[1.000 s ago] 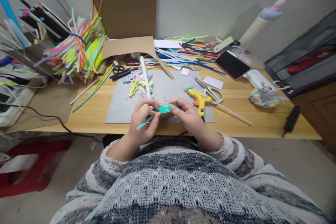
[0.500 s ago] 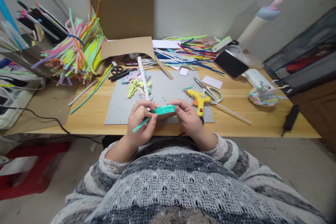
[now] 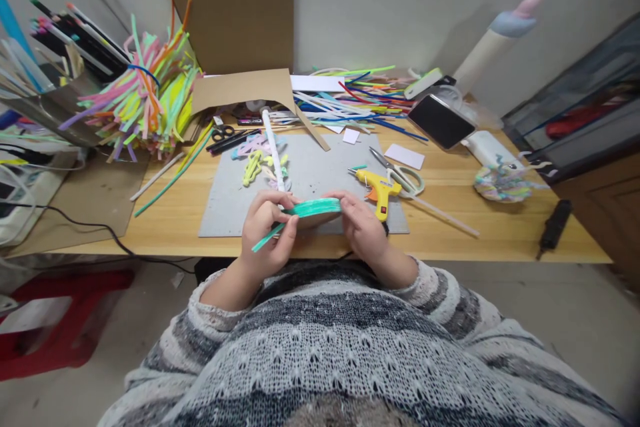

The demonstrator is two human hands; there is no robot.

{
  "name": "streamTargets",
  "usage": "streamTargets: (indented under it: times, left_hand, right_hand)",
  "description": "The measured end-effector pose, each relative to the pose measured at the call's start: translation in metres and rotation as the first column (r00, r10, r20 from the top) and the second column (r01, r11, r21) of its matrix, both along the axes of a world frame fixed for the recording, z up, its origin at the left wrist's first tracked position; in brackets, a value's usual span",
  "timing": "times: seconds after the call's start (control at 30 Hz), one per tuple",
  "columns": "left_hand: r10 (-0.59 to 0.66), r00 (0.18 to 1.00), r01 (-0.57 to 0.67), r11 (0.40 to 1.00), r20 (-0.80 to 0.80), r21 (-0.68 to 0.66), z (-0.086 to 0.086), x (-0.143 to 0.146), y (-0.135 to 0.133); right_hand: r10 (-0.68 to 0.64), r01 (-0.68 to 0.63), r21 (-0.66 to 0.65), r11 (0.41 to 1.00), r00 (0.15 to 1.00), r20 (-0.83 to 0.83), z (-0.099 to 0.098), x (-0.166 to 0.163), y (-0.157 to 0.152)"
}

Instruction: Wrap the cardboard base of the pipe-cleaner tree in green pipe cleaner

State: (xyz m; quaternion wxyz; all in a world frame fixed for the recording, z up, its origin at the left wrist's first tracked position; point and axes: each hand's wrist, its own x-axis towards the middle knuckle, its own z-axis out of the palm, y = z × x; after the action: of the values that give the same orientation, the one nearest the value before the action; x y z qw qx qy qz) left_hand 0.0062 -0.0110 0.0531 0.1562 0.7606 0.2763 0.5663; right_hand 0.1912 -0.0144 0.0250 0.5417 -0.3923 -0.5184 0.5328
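Note:
Between my hands is a piece of brown cardboard whose curved edge is covered with green pipe cleaner [image 3: 315,207]. My left hand [image 3: 267,230] pinches its left end, and a loose tail of the green pipe cleaner sticks out below the thumb. At the other end my right hand [image 3: 364,227] grips the edge with closed fingers. Just beyond the hands lies a grey cutting mat [image 3: 320,173]. On the mat, a white wrapped stick [image 3: 273,147] reaches away from my left hand beside small yellow and pastel pipe-cleaner shapes [image 3: 254,169].
Right of my hands sit a yellow glue gun [image 3: 377,190], scissors [image 3: 407,180] and a glue stick [image 3: 445,215]. Pipe cleaners [image 3: 345,103] are heaped at the back, with a bound bunch [image 3: 145,93] on the left. A phone [image 3: 441,121] leans at the right.
My right hand has shifted slightly to the right along the green edge, so a longer stretch of it shows. The left hand stays nearly where it was.

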Motion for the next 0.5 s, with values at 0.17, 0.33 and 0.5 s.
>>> streamTargets:
  times: [0.17,0.33,0.5]
  left_hand:
    - [0.004,0.997,-0.003,1.000,-0.077,0.015,0.007,0.007,-0.005]
    - [-0.053,0.998,0.048,0.992,-0.039,-0.117,0.011,0.008,-0.002]
    - [-0.025,0.993,0.055,0.962,0.115,-0.268,0.006,0.013,0.005]
  right_hand:
    - [-0.065,-0.084,0.375,0.923,0.927,0.369,0.036,-0.004,-0.009]
    - [-0.115,-0.034,0.369,0.929,0.920,0.376,0.037,-0.011,-0.004]
    - [-0.116,0.029,0.287,0.958,0.950,0.291,0.030,-0.007,0.005]
